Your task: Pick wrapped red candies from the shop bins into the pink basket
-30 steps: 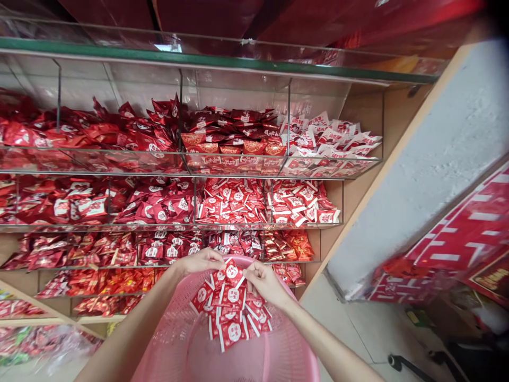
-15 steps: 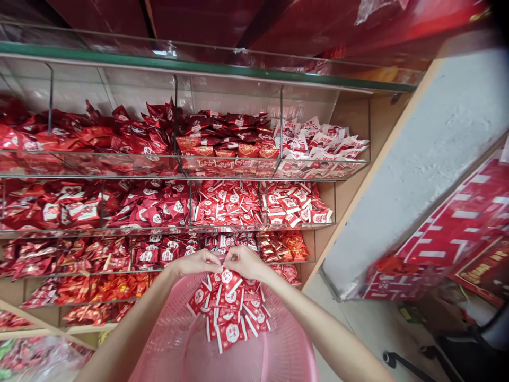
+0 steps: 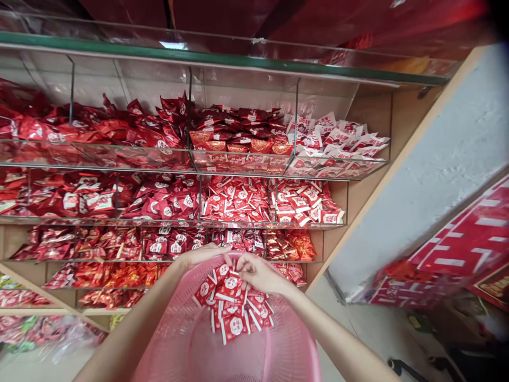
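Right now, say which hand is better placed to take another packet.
Likely the right hand: its fingers are over the packets in the basket, while the left hand is at the basket's rim.

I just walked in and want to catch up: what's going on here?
A person has both hands at the far side of a pink basket. The left hand is at its rim, and the right hand is over the small red-and-white packets inside; whether its fingers grip one is unclear. Beyond the basket, shelves hold many more packets, mostly red, sorted into clear-walled compartments.
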Available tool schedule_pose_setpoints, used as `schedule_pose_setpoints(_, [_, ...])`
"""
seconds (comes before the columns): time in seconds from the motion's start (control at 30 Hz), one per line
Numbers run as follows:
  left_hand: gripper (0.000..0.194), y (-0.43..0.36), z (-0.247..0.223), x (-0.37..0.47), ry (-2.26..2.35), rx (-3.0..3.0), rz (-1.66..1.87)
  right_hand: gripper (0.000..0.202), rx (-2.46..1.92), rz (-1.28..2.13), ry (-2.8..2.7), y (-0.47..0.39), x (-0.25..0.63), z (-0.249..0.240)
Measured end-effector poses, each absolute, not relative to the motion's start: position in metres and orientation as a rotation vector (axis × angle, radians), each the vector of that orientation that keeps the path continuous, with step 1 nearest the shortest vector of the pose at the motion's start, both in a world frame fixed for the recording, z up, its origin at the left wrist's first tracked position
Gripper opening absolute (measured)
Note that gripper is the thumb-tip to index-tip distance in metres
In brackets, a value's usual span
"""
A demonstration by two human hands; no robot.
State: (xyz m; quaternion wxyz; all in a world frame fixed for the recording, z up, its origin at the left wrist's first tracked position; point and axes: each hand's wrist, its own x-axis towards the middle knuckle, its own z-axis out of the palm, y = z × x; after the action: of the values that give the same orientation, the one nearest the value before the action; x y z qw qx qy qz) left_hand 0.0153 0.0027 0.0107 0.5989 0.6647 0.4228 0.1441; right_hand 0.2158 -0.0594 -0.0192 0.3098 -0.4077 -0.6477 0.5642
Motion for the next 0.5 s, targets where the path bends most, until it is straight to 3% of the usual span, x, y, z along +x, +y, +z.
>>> schedule_pose_setpoints(0.1, [0.05, 0.005, 0.01, 0.019, 0.895, 1.565, 0.269, 0.014, -1.121, 1.386, -1.853, -0.068, 0.2, -0.015])
schedule_pose_setpoints(0.33, [0.05, 0.005, 0.008, 0.022, 0.911, 1.543, 0.273, 0.026, -1.238, 0.716, -2.199, -0.068, 0.158, -0.013])
schedule_pose_setpoints(0.5, [0.055, 0.001, 0.011, 0.018, 0.935, 1.49, 0.301, 0.027, -1.377, 0.427, -2.462, -0.066, 0.146, -0.022])
